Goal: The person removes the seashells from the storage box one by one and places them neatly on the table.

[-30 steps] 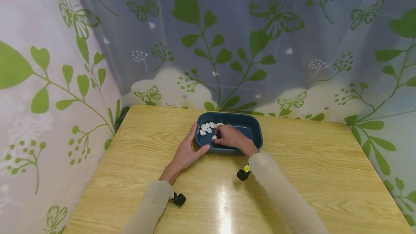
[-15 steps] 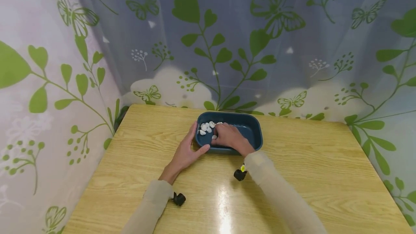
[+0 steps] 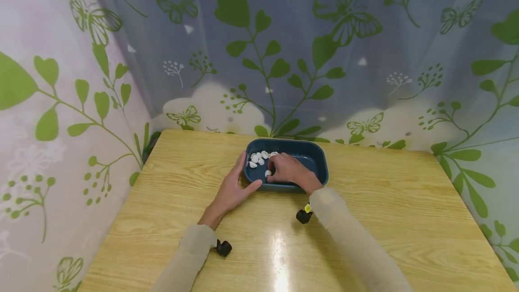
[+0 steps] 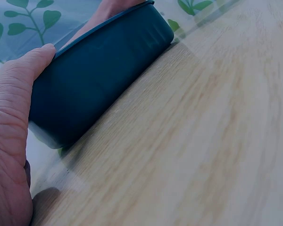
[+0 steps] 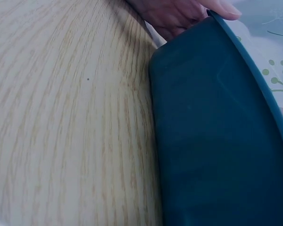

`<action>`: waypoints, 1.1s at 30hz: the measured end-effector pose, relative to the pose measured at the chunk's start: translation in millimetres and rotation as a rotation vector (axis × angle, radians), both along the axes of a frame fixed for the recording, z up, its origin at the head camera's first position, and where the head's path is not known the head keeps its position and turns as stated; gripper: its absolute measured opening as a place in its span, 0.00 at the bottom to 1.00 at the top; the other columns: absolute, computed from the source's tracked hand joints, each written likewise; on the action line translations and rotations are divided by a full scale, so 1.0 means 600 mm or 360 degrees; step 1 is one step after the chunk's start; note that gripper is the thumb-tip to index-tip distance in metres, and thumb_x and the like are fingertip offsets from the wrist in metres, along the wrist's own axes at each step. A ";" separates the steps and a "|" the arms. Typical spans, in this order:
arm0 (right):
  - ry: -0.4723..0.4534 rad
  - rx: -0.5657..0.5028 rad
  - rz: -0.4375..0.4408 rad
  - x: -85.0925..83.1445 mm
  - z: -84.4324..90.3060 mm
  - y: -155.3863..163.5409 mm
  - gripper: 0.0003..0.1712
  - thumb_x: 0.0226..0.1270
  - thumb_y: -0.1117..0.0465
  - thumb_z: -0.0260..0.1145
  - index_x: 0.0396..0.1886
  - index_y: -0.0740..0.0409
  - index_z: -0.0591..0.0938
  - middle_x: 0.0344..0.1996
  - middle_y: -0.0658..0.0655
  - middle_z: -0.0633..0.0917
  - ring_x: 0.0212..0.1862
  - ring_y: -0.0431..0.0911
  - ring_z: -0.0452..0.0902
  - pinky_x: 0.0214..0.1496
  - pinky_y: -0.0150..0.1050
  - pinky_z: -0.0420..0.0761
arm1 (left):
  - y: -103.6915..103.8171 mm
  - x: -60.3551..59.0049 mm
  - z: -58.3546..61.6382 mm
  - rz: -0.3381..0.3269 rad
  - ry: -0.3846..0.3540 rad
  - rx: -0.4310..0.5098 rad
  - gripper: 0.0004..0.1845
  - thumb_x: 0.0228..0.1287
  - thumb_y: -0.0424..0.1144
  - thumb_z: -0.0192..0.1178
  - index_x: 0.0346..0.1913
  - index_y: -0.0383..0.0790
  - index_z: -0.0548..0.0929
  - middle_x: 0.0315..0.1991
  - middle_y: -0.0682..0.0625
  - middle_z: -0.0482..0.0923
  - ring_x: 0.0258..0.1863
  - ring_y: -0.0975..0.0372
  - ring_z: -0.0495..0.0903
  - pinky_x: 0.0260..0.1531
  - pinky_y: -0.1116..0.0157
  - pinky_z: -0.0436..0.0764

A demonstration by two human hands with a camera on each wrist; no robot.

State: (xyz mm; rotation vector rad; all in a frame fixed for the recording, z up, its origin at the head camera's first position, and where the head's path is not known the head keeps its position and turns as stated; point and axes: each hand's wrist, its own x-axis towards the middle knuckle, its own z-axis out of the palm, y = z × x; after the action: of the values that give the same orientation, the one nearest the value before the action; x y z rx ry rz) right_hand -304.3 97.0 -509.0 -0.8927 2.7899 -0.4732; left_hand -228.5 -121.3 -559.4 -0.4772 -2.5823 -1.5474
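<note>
A dark blue rectangular bin [image 3: 312, 148] stands on the wooden table. Small white rounded pieces [image 3: 254, 158], perhaps shells or pebbles, lie loosely gathered at its left end. My left hand [image 3: 231, 190] rests against the bin's left front corner, fingers fairly straight along the left side and thumb at the front rim; the left wrist view shows the thumb on the rim too. Inside the bin, my right hand [image 3: 288, 169] has curled fingers and pinches one white piece [image 3: 268, 173] between thumb and fingertips. Its fingers hide part of the bin floor, and the bin wall blocks them in the right wrist view.
The wooden table [image 3: 389, 202] reaches back to a patterned curtain [image 3: 284, 57] close behind the bin. Another curtain side [image 3: 61, 116] hangs along the left. Both wrists wear small black cameras, the left camera [image 3: 223, 248] near the tabletop.
My right hand and wrist shift slightly left, then back right, staying in the bin with the white piece at the fingertips. The left hand and the other white pieces look unchanged.
</note>
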 end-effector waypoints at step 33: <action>-0.0050 -0.0168 0.0044 0.000 0.005 0.014 0.09 0.55 0.49 0.71 0.29 0.48 0.84 0.16 0.45 0.78 0.19 0.40 0.71 0.22 0.34 0.71 | -0.001 -0.004 -0.003 0.0012 -0.0011 -0.0023 0.54 0.58 0.66 0.62 0.79 0.57 0.42 0.79 0.56 0.42 0.76 0.65 0.45 0.72 0.53 0.56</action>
State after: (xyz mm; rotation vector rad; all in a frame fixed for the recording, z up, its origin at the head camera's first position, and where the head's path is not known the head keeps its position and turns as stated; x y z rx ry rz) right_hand -304.1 105.1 -505.7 -0.9357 2.7427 -0.6298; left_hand -231.0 -121.9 -561.4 -0.4640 -2.5992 -1.5317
